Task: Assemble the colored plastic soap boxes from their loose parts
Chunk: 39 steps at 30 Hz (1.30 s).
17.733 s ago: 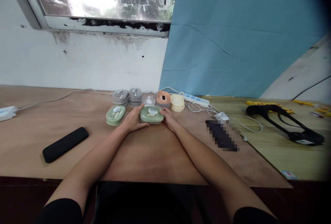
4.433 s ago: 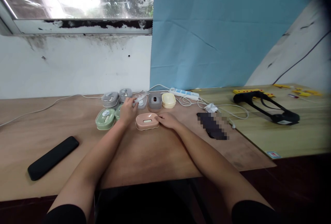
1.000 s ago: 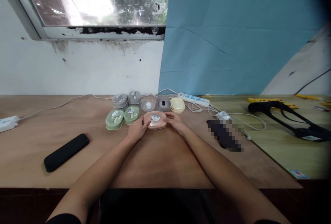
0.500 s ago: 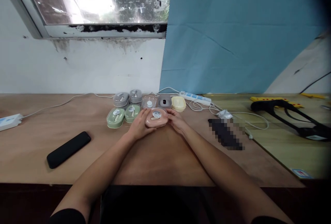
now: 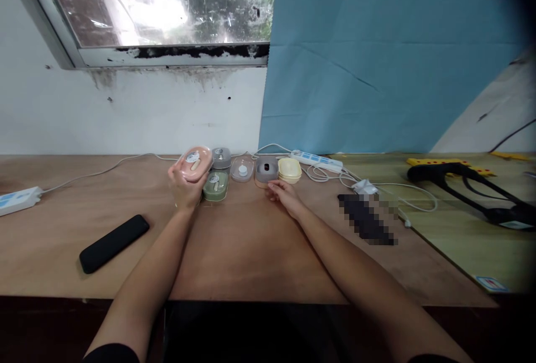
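Observation:
My left hand (image 5: 184, 187) grips a pink lidded box (image 5: 196, 163), tilted and raised at the left of the cluster. The box has a clear cover, a round label and a small pale piece on top. It hides what stands behind it. Beside it are a green box (image 5: 215, 185) and a grey box (image 5: 221, 157) of the same kind. My right hand (image 5: 285, 196) holds nothing, its fingers loosely bent and apart. They are close to the front of a dark grey translucent lid (image 5: 267, 168); whether they touch it I cannot tell.
A clear lid (image 5: 242, 170) with a white knob lies mid-row, left of stacked yellow trays (image 5: 290, 170). Behind run a power strip (image 5: 318, 161) and white cables. A black phone-like slab (image 5: 114, 243) lies left, a blurred dark object (image 5: 365, 219) right, a black frame (image 5: 473, 190) farther right.
My left hand has carried the pink box left and up, away from the middle. My right hand has let go of it and stays near the grey lid.

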### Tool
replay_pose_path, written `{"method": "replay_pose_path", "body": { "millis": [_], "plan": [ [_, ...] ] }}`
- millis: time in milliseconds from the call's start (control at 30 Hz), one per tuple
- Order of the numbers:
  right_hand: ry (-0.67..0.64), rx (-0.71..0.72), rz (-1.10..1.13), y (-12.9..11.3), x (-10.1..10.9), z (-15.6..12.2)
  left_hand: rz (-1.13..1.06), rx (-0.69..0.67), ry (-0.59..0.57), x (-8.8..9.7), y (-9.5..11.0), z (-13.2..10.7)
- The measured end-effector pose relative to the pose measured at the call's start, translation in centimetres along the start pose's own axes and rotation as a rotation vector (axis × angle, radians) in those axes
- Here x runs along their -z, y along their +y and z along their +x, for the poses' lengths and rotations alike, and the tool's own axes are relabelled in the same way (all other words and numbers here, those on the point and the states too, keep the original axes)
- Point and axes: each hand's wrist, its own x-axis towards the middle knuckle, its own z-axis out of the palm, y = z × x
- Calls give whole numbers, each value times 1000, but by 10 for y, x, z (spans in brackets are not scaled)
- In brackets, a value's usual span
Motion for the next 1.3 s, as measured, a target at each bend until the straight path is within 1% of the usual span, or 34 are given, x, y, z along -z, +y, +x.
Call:
{"method": "replay_pose_path", "body": {
  "millis": [67,167,267,400,467,567,700,867,1000,1067,1133,1233,1300],
  "plan": [
    [-7,5,-20,1,0,0,93,74,19,7,-7,5],
    [-22,1,-43,-1,-2,-2,186,151,-12,17,-10,6],
    [-21,6,-59,-3,-2,-4,230,201,-59,26,-5,2],
    [-25,11,-67,-2,-2,-3,258,217,-65,40,3,-2],
    [-27,5,-63,-2,-1,-3,274,234,-72,44,4,-3],
    [-26,4,-63,-2,-2,-3,292,237,-86,43,-2,-5],
    [-33,21,-66,-2,-3,-3,330,220,-101,34,-11,-8],
    [-39,39,-90,1,-2,-2,412,248,-151,29,-11,-11],
    [-29,68,-117,3,-2,-2,407,245,-168,27,-13,-13],
    [2,103,-136,2,-1,-1,395,246,-169,26,-14,-14],
    [63,150,-152,1,4,1,384,250,-153,26,-13,-13],
    [240,237,-252,-1,19,8,357,209,-98,28,-10,-12],
    [375,316,-398,0,33,15,314,113,-37,30,-7,-11]
  ]
}}
